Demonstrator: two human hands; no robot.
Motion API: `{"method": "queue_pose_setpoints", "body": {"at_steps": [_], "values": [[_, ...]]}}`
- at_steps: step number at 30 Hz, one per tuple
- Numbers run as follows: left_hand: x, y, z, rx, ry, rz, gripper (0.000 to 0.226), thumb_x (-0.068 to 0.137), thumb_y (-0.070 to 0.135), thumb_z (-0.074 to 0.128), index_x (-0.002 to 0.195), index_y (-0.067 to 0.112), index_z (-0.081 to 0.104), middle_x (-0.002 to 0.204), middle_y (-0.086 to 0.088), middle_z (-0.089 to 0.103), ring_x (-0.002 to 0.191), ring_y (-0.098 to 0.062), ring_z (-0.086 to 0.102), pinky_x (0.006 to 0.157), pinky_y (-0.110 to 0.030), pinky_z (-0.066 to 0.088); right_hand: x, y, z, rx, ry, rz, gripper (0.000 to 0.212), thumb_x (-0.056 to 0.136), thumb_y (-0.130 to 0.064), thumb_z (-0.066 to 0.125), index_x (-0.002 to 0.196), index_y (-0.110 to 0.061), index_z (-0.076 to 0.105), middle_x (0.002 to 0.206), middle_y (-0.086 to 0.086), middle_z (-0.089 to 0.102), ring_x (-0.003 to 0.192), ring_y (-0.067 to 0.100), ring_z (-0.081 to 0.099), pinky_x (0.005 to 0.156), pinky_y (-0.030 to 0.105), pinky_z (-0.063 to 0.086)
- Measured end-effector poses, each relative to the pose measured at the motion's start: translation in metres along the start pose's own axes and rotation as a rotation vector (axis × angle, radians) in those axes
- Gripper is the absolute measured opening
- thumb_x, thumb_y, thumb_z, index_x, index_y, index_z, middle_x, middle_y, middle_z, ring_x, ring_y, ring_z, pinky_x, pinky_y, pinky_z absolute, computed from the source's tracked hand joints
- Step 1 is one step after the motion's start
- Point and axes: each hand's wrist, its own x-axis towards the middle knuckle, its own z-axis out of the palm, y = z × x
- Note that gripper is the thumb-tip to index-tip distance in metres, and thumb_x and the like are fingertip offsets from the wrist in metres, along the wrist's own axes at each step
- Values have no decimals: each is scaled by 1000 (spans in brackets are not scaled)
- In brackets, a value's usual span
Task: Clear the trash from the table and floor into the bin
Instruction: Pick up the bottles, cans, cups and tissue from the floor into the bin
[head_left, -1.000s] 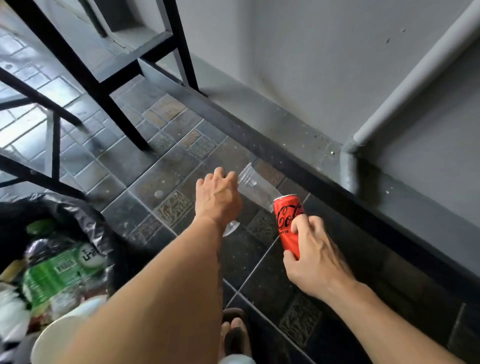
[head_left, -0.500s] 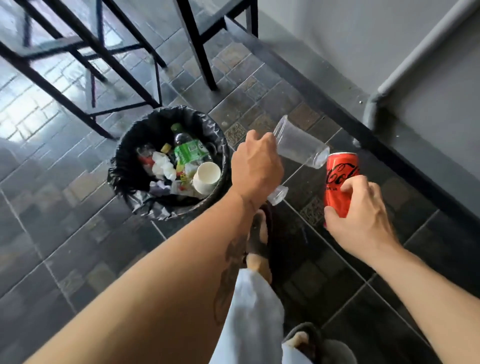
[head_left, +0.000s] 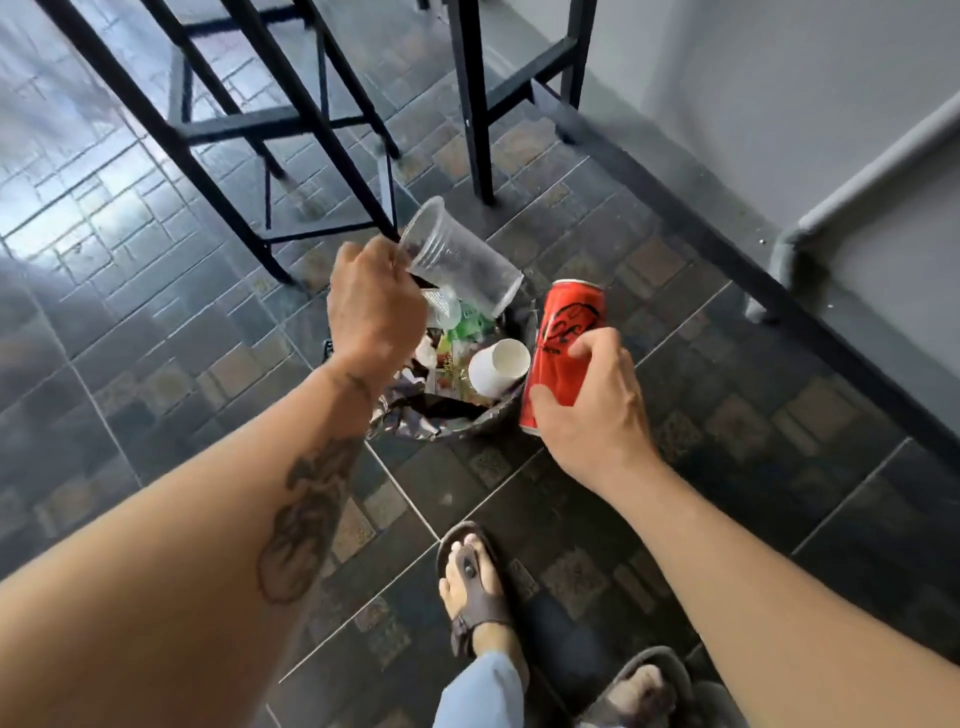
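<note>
Left hand clamped on clear cups, right hand on red can — both over bin. Risk: can at bin's 3 o'clock edge — early release, lands on floor.

bin mouth open btwn hands, stool legs crowd far side

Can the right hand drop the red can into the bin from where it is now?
Probably yes. The right hand holds the can at the bin's near-right rim, and only a white cup lies inside there. A small shift left should do.
</note>
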Motion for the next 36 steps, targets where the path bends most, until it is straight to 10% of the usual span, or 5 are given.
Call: {"method": "queue_pose_setpoints", "body": {"at_steps": [9,17,30,36], "values": [[10,-84,-2,-41,-446,-111,43,92,13,47,131,25,60,105,3,59,91,-21,60,78,-28,51,36,-43,87,-81,-157,117,35,84,-28,66,106,-24,39,112,1,40,91,22,47,76,28,34],[15,-126,-11,-108,-344,-222,41,90,12,48,127,21,65,117,-5,69,109,-28,64,93,-31,47,54,-38,69,-280,-212,265,27,87,-14,55,111,-20,45,119,6,41,94,24,46,80,32,36],[21,-160,22,-196,-424,-275,84,86,27,54,159,27,12,165,-4,9,148,-33,25,120,-44,26,102,-21,90,-205,-120,392,73,88,-19,55,154,-24,22,155,7,31,137,30,39,106,42,36],[16,-157,42,-363,-428,-277,85,82,24,56,159,24,21,159,-9,29,147,-20,26,116,-26,20,109,-5,102,-91,-148,540,79,87,-10,49,156,-22,14,162,3,19,146,28,27,113,40,27]]}}
